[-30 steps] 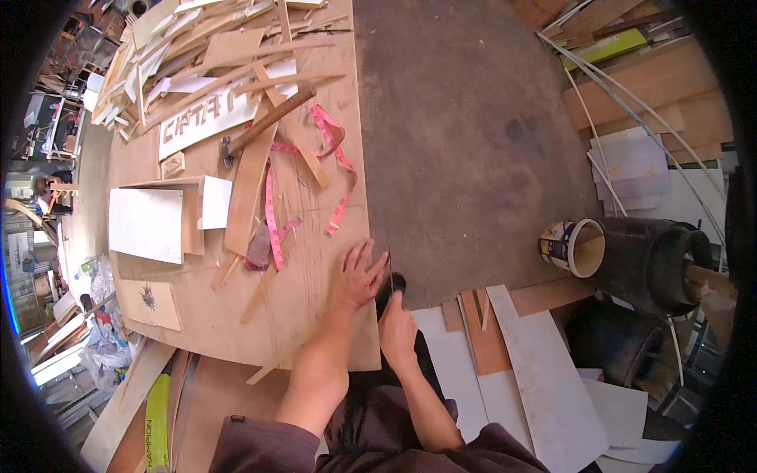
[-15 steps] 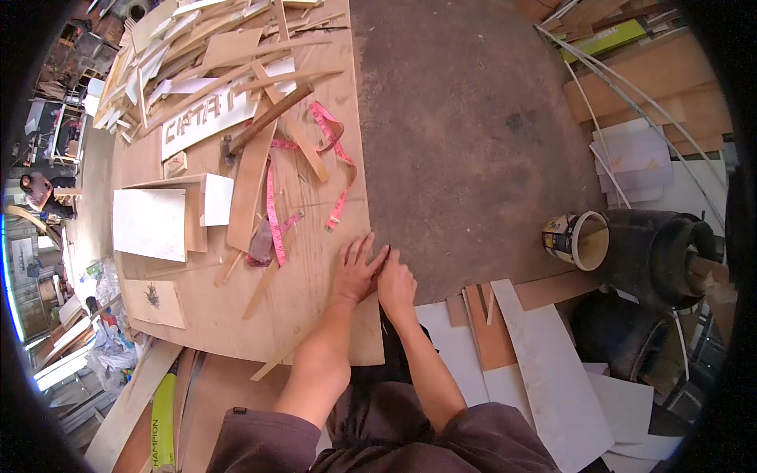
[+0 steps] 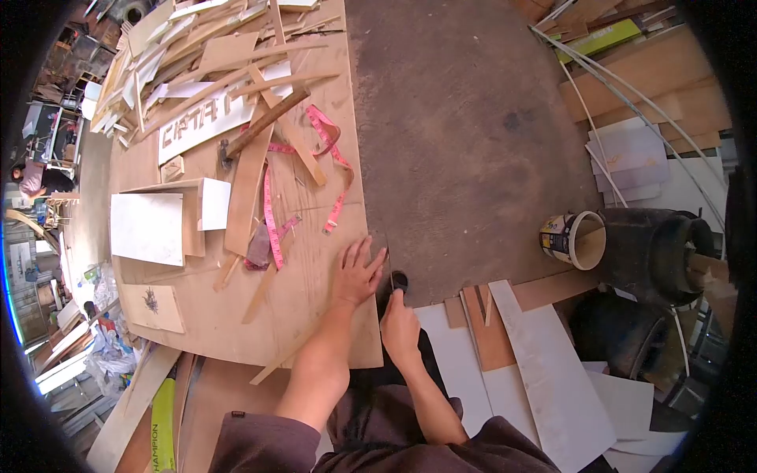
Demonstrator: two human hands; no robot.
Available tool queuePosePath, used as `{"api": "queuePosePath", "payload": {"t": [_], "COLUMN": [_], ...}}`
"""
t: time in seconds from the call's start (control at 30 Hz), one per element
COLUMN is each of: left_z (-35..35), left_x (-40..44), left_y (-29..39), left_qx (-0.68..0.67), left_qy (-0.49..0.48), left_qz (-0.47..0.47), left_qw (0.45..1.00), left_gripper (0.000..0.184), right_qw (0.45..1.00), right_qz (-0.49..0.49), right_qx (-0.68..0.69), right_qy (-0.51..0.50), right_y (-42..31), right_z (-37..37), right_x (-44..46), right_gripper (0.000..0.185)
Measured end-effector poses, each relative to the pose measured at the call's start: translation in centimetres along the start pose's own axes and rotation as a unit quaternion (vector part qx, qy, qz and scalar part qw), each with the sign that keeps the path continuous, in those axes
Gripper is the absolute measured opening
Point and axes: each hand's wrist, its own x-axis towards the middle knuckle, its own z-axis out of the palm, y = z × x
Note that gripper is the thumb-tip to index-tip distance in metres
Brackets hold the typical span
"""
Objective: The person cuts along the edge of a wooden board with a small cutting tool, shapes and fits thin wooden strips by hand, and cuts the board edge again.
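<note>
My left hand lies on the plywood tabletop at its right edge, fingers spread and pressing down. Just beyond that edge, my right hand is closed round the handle of a thin-bladed tool. The narrow blade points away from me beside the board's edge; its exact kind cannot be made out. Left of my hands, a pink measuring tape loops over wood strips and a dull reddish block. A hammer with a wooden handle rests farther up on the strips.
Wood offcuts are heaped at the far end, by a white board with letter shapes. A white box-like piece stands at the left. On the right are a bucket, a black drum and leaning panels. Another person is far left.
My right hand has drawn back toward me, away from my left hand, and the thin blade now shows between them. My left hand stays in nearly the same place.
</note>
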Motion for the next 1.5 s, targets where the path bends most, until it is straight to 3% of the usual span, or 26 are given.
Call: {"api": "queuePosePath", "payload": {"t": [0.03,0.1,0.2,0.3,0.43,0.53,0.63,0.8,0.87,1.0,1.03,1.1,1.2,1.27,1.33,1.43,1.5], "left_z": [0.0,0.3,0.2,0.2,-0.5,-0.3,0.0,-0.1,-0.4,-0.4,-0.4,0.0,0.1,0.0,0.0,0.0,-0.2], "left_x": [-0.2,-0.1,-0.1,0.0,0.1,-0.2,0.3,-0.1,0.1,0.1,-0.2,0.0,0.0,-0.2,0.2,0.0,-0.2], "left_y": [-0.1,-0.3,-0.7,-0.2,-0.2,-0.7,-0.2,-0.4,-0.2,0.1,0.0,-0.5,-0.7,-0.1,-0.1,-0.4,-0.6], "left_qx": [-0.005,-0.007,0.028,-0.016,0.011,0.005,-0.015,0.007,0.008,0.001,0.004,0.011,0.026,-0.02,-0.017,0.001,0.009], "left_qy": [0.004,0.01,0.013,0.004,-0.011,-0.012,0.016,0.018,0.013,-0.002,-0.003,0.003,-0.001,-0.007,0.001,0.0,-0.009], "left_qz": [-0.001,0.003,0.022,-0.003,0.009,0.011,0.009,0.017,0.01,-0.002,0.002,0.011,0.02,-0.011,-0.012,0.005,0.01], "left_qw": [1.0,1.0,0.999,1.0,1.0,1.0,1.0,1.0,1.0,1.0,1.0,1.0,0.999,1.0,1.0,1.0,1.0], "left_gripper": [0.043,0.043,0.044,0.045,0.045,0.044,0.043,0.042,0.041,0.041,0.042,0.042,0.044,0.043,0.043,0.043,0.043], "right_qw": [1.0,0.991,0.99,1.0,0.99,0.99,1.0,0.992,0.993,1.0,1.0,0.992,0.992,0.999,1.0,0.992,0.993], "right_qz": [0.002,-0.08,-0.085,-0.012,-0.068,-0.068,0.005,-0.057,-0.063,0.018,0.017,-0.066,-0.072,0.003,-0.001,-0.06,-0.061], "right_qx": [0.001,0.035,0.027,-0.014,0.024,0.009,-0.016,0.022,0.022,-0.002,0.0,0.037,0.019,0.04,-0.021,-0.005,0.0], "right_qy": [-0.002,0.101,0.112,0.024,0.117,0.121,0.016,0.109,0.095,0.016,0.012,0.097,0.101,0.025,-0.001,0.114,0.1], "right_y": [0.1,-0.3,-0.5,0.3,-0.8,-0.9,0.2,-0.2,-0.6,0.9,0.6,-0.5,-0.5,-0.1,0.2,-0.9,-0.5], "right_z": [0.6,1.6,0.9,0.9,2.3,1.6,1.0,2.4,1.0,1.8,2.1,1.9,1.1,0.1,0.8,2.3,1.8], "right_x": [1.5,6.5,5.3,-0.1,7.1,5.3,-0.6,6.5,4.5,0.1,1.6,7.0,5.2,0.8,0.4,6.8,6.0], "right_gripper": [0.018,0.019,0.019,0.02,0.019,0.017,0.017,0.02,0.022,0.023,0.023,0.02,0.017,0.018,0.018,0.017,0.017]}}
